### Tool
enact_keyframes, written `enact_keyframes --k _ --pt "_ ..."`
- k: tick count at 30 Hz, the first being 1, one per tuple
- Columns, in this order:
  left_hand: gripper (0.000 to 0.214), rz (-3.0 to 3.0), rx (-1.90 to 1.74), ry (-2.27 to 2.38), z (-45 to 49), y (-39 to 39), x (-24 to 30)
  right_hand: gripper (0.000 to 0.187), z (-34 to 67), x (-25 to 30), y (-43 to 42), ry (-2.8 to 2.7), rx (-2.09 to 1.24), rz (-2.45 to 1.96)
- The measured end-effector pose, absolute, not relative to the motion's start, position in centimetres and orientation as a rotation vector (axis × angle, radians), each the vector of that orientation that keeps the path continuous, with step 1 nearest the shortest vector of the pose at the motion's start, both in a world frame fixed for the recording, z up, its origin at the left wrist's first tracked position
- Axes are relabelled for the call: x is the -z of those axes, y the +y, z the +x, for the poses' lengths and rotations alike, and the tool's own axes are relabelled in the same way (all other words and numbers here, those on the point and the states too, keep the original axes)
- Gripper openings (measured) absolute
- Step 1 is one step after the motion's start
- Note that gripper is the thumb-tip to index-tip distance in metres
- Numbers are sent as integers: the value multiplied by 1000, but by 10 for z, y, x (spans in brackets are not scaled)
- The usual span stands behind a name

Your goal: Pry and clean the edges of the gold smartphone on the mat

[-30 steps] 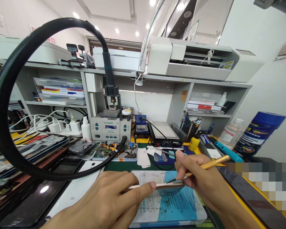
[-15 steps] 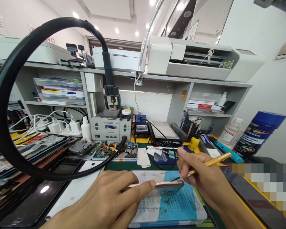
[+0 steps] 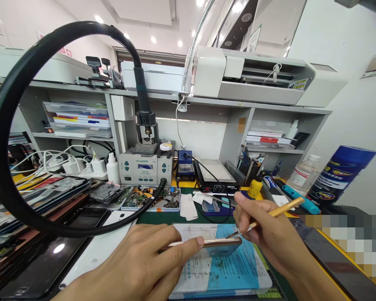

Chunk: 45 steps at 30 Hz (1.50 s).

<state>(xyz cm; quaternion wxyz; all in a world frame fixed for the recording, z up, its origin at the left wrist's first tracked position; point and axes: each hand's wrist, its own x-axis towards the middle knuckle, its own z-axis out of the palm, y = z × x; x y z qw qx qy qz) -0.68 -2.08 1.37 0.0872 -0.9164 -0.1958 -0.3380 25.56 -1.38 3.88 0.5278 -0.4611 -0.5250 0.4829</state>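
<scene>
My left hand point(image 3: 138, 267) grips a thin rose-gold phone point(image 3: 221, 242), held edge-up over a white and blue work pad point(image 3: 219, 271). The index finger lies along the phone's top edge. My right hand point(image 3: 266, 238) pinches a gold-handled tool point(image 3: 275, 214) like a pen. Its dark tip touches the phone's right upper corner.
A black hose point(image 3: 6, 138) loops from the hot-air station point(image 3: 146, 167) across the left. Stacked phones and screens point(image 3: 50, 196) lie left, with a parts tray point(image 3: 153, 198) behind. A heating plate point(image 3: 217, 175), a blue spray can point(image 3: 341, 173) and a bottle point(image 3: 303, 173) stand right.
The right hand has lifted and shifted slightly right, with the tool tip moving along the phone's edge to its right corner. The left hand has stayed in place.
</scene>
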Motion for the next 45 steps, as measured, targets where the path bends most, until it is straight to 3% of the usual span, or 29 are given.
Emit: enact_keyframes --k 45 --pt "45 -2729 1032 -579 -8 -22 -12 57 247 -33 -17 -1424 -1054 -1074"
